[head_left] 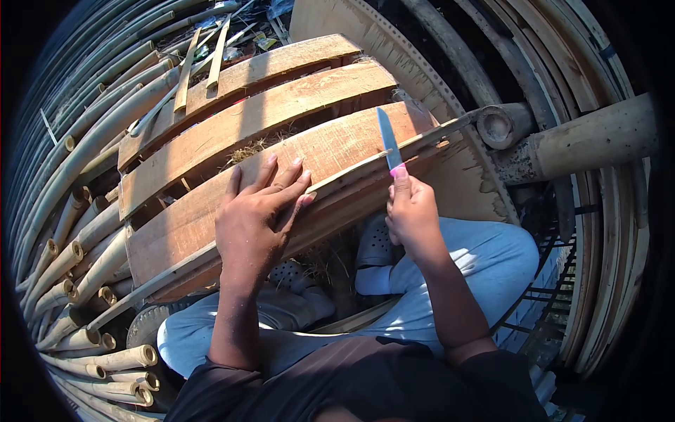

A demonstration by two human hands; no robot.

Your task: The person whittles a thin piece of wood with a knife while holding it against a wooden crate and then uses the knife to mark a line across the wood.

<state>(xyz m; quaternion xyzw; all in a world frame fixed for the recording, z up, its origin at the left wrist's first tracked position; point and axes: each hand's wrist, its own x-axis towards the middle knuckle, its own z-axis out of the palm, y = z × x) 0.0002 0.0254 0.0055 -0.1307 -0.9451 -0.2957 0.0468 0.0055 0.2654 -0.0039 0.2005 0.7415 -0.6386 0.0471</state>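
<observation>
In my right hand [411, 211] is a knife [387, 137] with a pink handle, its blade pointing up and away from me. The blade crosses a long, thin bamboo strip [351, 169] that runs diagonally along the near edge of a slatted wooden crate [351, 144]. My left hand [260, 204] rests over the crate's near plank with its fingers spread. The strip passes under this hand and comes out between the thumb and index finger, which press on it. Part of the strip is hidden by the palm.
Stacked bamboo poles [105, 169] fill the left side. Two thin slats [214, 60] lie across the crate's far end. A thick bamboo pole [590, 141] juts in from the right, near a perforated wooden sheet [457, 183]. My bent legs [471, 264] are below the crate.
</observation>
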